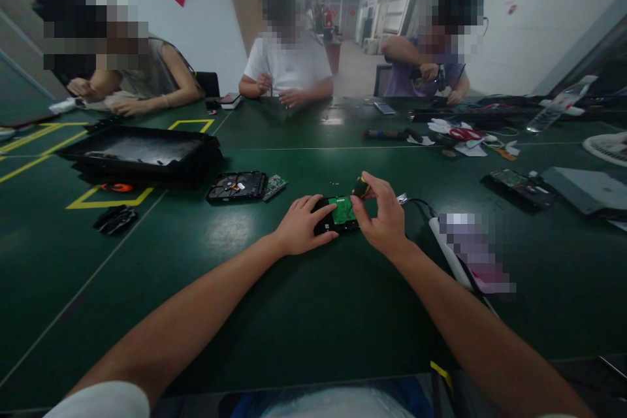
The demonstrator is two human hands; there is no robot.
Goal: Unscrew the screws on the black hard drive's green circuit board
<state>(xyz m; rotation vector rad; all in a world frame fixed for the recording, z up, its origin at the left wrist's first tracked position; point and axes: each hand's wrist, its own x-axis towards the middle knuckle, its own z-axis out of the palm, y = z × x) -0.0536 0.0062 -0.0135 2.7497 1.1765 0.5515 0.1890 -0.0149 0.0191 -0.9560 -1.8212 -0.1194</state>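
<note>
A black drive-like device with a green circuit board [344,209] lies on the green table [304,313] in front of me. My left hand [306,225] rests on its left end, fingers spread, with one fingertip on the board. Above the board's right side, my right hand [382,215] is closed on a small screwdriver with a yellow and black handle [361,187]. The screwdriver's tip is hidden. To the left lie an opened black drive [238,187] and a separate small circuit board [275,187].
A large black tray [142,147] stands at the left, near black scraps [115,219]. Right are a cable [421,204], a white object [448,251], another drive [522,188], a grey box [585,188] and a bottle [561,104]. Three people sit across the table.
</note>
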